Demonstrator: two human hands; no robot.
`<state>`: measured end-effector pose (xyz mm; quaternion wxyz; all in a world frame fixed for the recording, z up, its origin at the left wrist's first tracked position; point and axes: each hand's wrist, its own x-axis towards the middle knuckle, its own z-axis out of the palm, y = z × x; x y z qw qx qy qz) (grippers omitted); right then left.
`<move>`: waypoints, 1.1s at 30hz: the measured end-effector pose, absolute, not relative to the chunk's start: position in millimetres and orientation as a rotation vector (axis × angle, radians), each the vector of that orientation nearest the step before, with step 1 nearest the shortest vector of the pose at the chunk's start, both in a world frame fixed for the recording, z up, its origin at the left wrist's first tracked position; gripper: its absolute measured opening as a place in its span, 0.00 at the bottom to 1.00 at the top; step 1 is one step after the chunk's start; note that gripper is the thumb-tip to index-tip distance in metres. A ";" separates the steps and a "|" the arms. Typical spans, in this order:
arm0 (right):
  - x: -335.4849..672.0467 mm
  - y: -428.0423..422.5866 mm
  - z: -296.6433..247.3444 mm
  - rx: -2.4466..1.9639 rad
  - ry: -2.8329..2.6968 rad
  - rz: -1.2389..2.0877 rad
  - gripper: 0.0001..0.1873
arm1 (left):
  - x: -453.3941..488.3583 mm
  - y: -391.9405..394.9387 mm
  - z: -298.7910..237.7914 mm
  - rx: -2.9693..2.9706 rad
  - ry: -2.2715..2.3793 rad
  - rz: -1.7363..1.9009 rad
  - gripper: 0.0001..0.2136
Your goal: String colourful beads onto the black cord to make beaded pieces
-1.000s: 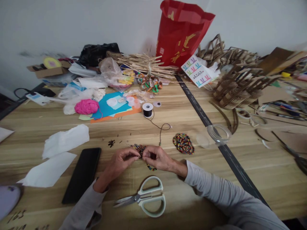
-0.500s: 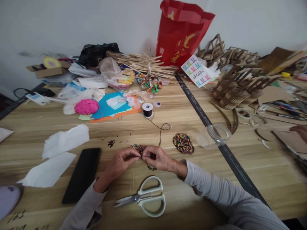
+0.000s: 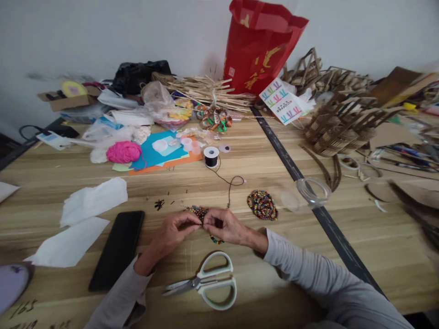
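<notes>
Head view: the one clear change is at the right edge, where another person's hand showed half a second ago over the cardboard pieces and is now gone. The person's own hands have hardly shifted.

The left hand point(image 3: 174, 228) and right hand point(image 3: 224, 225) meet fingertip to fingertip low in the middle of the table point(image 3: 260, 160). Both are pinched shut on a bead strand point(image 3: 198, 212). Part of it bunches just beyond the fingers, and a short length hangs out under the right hand. A thin black cord point(image 3: 229, 182) runs from the hands up to a spool point(image 3: 211, 156) farther back. Whether the cord passes through the beads I cannot tell, as the fingers hide the join.

Around the hands:
- Scissors point(image 3: 209, 281) lie just in front of them, apart from both.
- A phone point(image 3: 118, 249) lies to the left, with tissue point(image 3: 92, 198) beyond it.
- A bead coil point(image 3: 262, 204) lies near on the right, with a clear ring point(image 3: 313, 189) past that.

The likely trouble, as I judge it:
- **Loose grip:** if either pinch slackens, beads could slide off the free end and scatter across the table, some toward its near edge.
- **Cord tension:** a tug on the cord could drag or tip the spool.
- **Sleeve:** the right sleeve passes close to the scissors and could knock them.
</notes>
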<state>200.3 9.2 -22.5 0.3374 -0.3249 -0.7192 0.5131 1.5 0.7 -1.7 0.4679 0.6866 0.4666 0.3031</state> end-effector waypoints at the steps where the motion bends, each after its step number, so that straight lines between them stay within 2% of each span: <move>1: 200.3 9.2 -22.2 -0.846 -1.878 1.333 0.05 | 1.7 0.7 -1.7 1.687 1.139 0.745 0.03; 21: 201.1 9.2 -22.7 -0.807 -1.823 1.387 0.05 | 0.1 1.3 -2.9 1.708 1.144 0.731 0.04; 33: 201.4 9.3 -21.1 -0.785 -1.844 1.372 0.08 | -0.5 1.6 -4.9 1.718 1.152 0.720 0.04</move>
